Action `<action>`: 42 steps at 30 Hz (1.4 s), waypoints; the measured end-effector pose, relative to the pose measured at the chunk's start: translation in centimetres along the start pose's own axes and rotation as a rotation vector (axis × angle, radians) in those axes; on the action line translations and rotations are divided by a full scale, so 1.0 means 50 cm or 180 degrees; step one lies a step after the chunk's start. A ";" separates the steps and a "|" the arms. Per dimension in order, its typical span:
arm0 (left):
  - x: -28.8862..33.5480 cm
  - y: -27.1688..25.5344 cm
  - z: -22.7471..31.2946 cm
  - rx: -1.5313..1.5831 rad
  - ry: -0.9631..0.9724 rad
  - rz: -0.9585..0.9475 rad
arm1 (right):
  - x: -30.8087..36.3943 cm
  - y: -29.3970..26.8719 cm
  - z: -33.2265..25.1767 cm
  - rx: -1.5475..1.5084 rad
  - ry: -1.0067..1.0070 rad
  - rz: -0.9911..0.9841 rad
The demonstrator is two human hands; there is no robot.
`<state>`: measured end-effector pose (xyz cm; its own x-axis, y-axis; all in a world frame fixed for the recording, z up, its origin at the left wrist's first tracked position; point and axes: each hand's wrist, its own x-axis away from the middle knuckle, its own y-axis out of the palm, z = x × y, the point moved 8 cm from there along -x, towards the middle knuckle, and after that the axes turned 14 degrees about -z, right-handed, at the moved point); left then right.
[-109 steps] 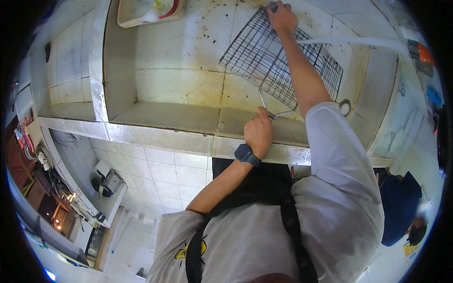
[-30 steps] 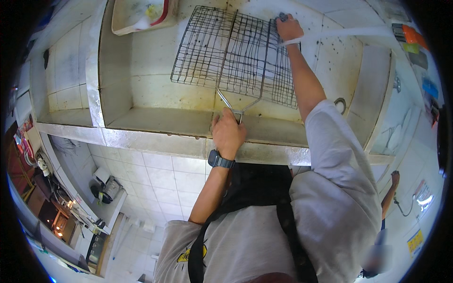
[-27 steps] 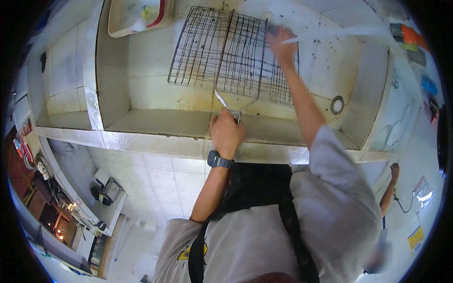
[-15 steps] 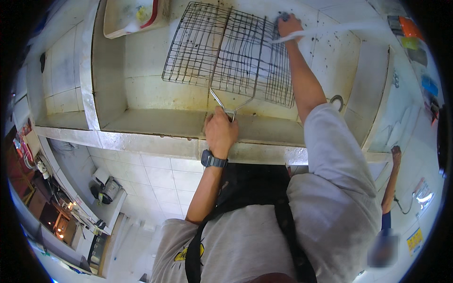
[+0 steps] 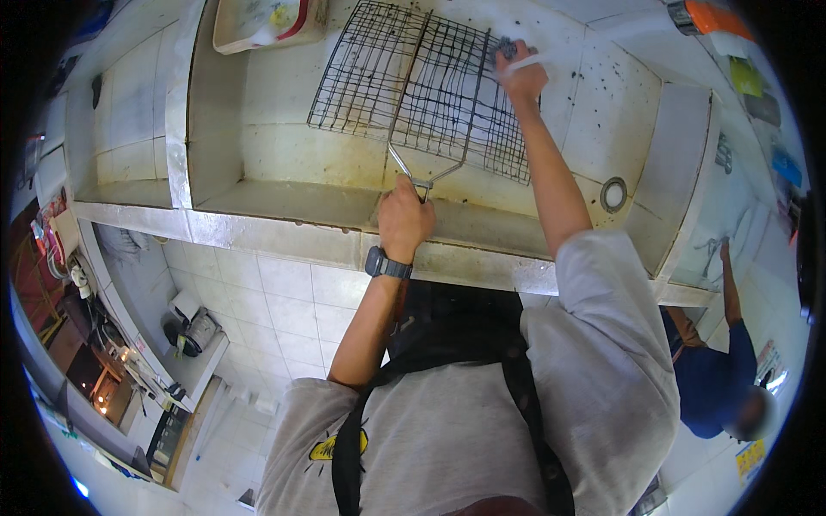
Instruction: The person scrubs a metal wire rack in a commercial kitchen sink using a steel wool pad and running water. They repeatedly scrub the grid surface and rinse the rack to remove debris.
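Observation:
A dark wire grill basket (image 5: 411,73) lies in a tiled, stained sink (image 5: 284,163). My left hand (image 5: 404,219) is closed around the end of its metal handle (image 5: 446,172), above the sink's front wall. At the basket's far right edge, my right hand (image 5: 525,82) grips a grey metal scouring pad (image 5: 509,49) against the wires. A pale, blurred streak, apparently water, runs from the upper right to this hand. Dark crumbs dot the sink floor right of the basket.
A pale tub (image 5: 237,43) with a red-edged side and something yellow inside stands at the far left. The drain hole (image 5: 613,195) is at the sink's right. Beyond the right wall, a person in dark blue (image 5: 714,378) reaches into the neighbouring basin.
My right hand and the scouring pad have shifted slightly along the basket's right edge, toward me. The view has moved a little, and the other person has come further into sight.

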<state>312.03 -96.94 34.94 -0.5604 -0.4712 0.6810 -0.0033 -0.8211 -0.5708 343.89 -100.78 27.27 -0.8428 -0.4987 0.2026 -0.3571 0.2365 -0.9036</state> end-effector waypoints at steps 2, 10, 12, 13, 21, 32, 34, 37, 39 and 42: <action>-0.003 0.003 -0.008 -0.0033 -0.0040 0.0026 | -0.004 -0.004 -0.059 -0.0104 -0.0313 -0.0042; 0.004 0.016 -0.027 0.0087 -0.0170 -0.0068 | 0.276 -0.011 -0.186 -0.0104 -0.1088 -0.0843; -0.001 0.009 -0.019 0.0054 -0.0164 -0.0060 | 0.129 0.009 -0.168 0.0079 -0.1111 -0.0312; 0.000 0.009 -0.016 0.0035 -0.0139 -0.0096 | 0.062 0.019 -0.156 0.0184 -0.1085 -0.0028; -0.003 0.014 -0.022 0.0156 -0.0136 -0.0073 | 0.188 0.024 -0.225 -0.0026 -0.1266 -0.0422; -0.002 0.001 -0.007 0.0201 -0.0108 -0.0331 | -0.103 0.061 -0.212 0.0614 -0.0780 0.0042; 0.004 0.001 -0.012 0.0276 -0.0028 -0.0214 | -0.059 0.068 -0.239 0.0466 -0.0634 -0.0371; -0.002 0.006 -0.017 0.0345 -0.0094 -0.0208 | 0.191 0.049 -0.278 0.0258 -0.1405 -0.0712; 0.001 0.010 -0.018 0.0359 -0.0166 -0.0274 | 0.274 0.013 -0.295 0.0081 -0.1328 -0.1103; 0.007 0.010 -0.019 0.0357 -0.0217 -0.0335 | 0.185 0.041 -0.281 0.0056 -0.1454 -0.0713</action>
<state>311.02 -97.23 34.44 -0.5045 -0.3985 0.7660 0.0356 -0.8960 -0.4427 329.71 -93.20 32.57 -0.4827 -0.8502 0.2099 -0.4987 0.0698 -0.8640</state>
